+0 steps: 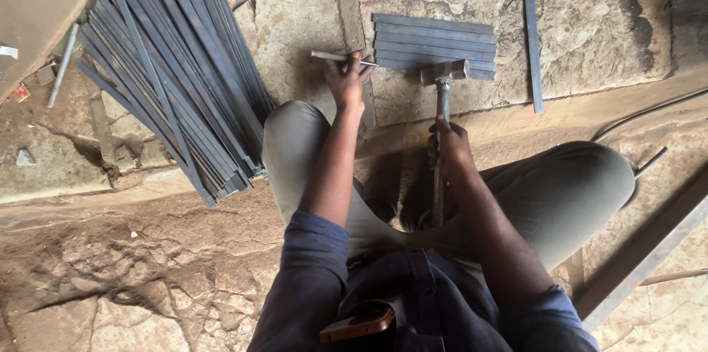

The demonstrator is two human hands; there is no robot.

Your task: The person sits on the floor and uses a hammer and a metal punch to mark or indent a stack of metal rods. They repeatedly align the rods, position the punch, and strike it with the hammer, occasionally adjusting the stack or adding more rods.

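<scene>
Matt grey metal strips, rough stone floor

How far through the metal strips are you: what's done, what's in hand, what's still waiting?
Done, apparently: a short row of flat strips laid side by side, one more apart. In hand: left hand holds a strip, right hand grips a hammer. Left: a big pile of long strips.
</scene>
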